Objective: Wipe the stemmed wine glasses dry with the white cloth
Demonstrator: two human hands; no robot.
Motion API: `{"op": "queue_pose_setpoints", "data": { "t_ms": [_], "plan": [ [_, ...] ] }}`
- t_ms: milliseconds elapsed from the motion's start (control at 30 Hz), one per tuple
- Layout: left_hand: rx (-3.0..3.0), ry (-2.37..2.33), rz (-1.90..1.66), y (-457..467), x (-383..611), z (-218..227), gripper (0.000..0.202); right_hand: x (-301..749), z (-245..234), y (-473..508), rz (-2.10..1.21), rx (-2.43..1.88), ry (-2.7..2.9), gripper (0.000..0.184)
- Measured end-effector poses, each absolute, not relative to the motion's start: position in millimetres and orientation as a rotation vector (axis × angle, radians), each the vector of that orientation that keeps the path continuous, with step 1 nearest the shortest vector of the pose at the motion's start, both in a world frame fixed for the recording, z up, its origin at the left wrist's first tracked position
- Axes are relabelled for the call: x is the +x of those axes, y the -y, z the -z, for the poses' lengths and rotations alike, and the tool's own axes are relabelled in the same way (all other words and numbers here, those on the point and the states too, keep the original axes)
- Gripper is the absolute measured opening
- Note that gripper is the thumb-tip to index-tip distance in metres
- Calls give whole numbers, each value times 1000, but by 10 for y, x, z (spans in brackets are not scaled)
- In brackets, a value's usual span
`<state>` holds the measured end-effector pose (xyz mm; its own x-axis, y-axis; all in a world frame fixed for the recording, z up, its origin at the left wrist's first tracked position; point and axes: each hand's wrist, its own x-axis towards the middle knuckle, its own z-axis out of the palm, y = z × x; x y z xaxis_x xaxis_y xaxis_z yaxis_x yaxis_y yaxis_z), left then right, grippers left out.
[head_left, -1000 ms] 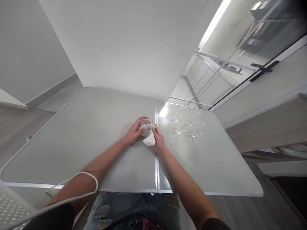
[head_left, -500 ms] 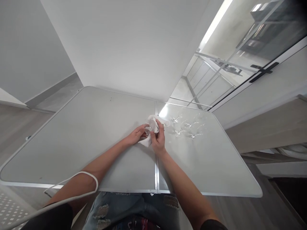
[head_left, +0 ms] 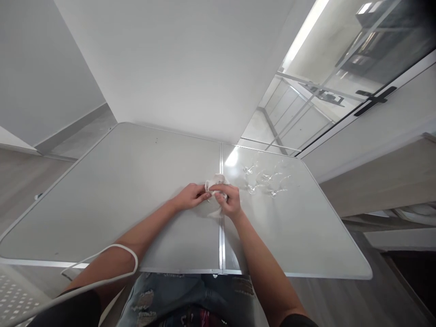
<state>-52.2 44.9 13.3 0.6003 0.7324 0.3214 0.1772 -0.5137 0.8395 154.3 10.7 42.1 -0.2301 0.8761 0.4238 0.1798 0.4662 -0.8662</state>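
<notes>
Both my hands meet over the middle seam of a grey folding table (head_left: 112, 190). My left hand (head_left: 191, 196) has its fingers closed on a small clear glass that is mostly hidden between my hands. My right hand (head_left: 230, 200) is closed on a white cloth (head_left: 214, 182), which is bunched over the glass. Cloth and glass sit just above the table top. The glass's shape is hard to make out under the cloth.
Several clear stemmed glasses (head_left: 267, 181) stand in a group on the table's right half, a short way right of my hands. A white wall rises behind the table. A glass partition lies at the back right. A white cable (head_left: 102, 261) loops over my left arm.
The glass was plainly in view in my left hand, with the cloth below it. My right hand has since brought the cloth up over the glass and closed round it.
</notes>
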Motion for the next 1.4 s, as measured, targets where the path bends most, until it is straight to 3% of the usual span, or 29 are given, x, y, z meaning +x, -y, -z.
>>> {"op": "queue_pose_setpoints", "data": {
  "t_ms": [167, 300, 467, 600, 733, 967, 1033, 1200, 1300, 1400],
  "plan": [
    [1781, -555, -912, -433, -495, -104, 57, 1452, -512, -113, -1251, -889, 1251, 44],
    [1473, -576, -1133, -498, -393, -65, 47, 1287, -426, -126, -1430, -871, 1026, 65],
    [1328, -722, -1292, -606, -329, 3, 41, 1200, -258, -150, -1443, -857, 1108, 60],
    [1323, -849, -1343, -644, -379, 27, 38, 1199, -226, -176, -1425, -848, 1209, 70],
    [1408, -903, -1297, -656, -433, -5, 43, 1174, -238, -180, -1524, -849, 1237, 54],
    [1030, -445, -1078, -548, -432, -119, 57, 1235, -172, -193, -1798, -857, 1076, 38],
    [1054, -447, -1172, -575, -436, -91, 59, 1242, -163, -199, -1662, -924, 1189, 33],
    [1120, -641, -1319, -666, -435, 5, 62, 1222, -162, -198, -955, -1249, 1556, 17],
    [1071, -660, -1282, -640, -454, -23, 61, 1246, -169, -209, -1183, -1202, 1441, 16],
    [1023, -561, -1225, -592, -490, -92, 61, 1297, -183, -225, -1600, -1013, 1244, 28]
  ]
}}
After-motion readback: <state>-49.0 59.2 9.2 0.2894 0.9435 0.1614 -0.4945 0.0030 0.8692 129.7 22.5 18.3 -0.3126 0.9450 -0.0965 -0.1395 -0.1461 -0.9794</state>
